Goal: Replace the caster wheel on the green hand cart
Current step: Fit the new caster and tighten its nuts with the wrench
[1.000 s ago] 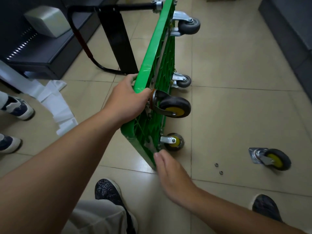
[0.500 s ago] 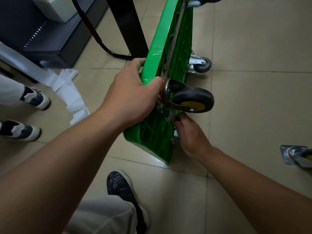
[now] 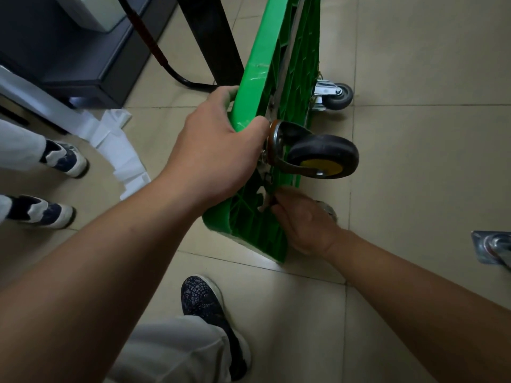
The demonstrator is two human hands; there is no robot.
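The green hand cart (image 3: 293,59) stands on its edge on the tiled floor, underside facing right. My left hand (image 3: 218,150) grips its upper edge, thumb beside the mounting plate of a black caster wheel (image 3: 323,156) with a yellow hub. Below that caster, my right hand (image 3: 301,219) pinches something small at the plate's lower corner; its fingertips hide what it is. A smaller grey caster (image 3: 336,96) sits farther along the cart. A loose caster (image 3: 495,250) lies on the floor at the right edge, partly cut off.
The cart's black folded handle (image 3: 210,37) lies on the floor behind it. A dark cabinet (image 3: 69,51) stands at upper left, white paper (image 3: 121,150) beside it. Another person's two shoes (image 3: 63,158) are at left. My shoe (image 3: 204,305) is near the bottom.
My right hand rose from the cart's bottom corner to the caster plate and now pinches at its lower corner. The view moved closer. My left hand kept its grip.
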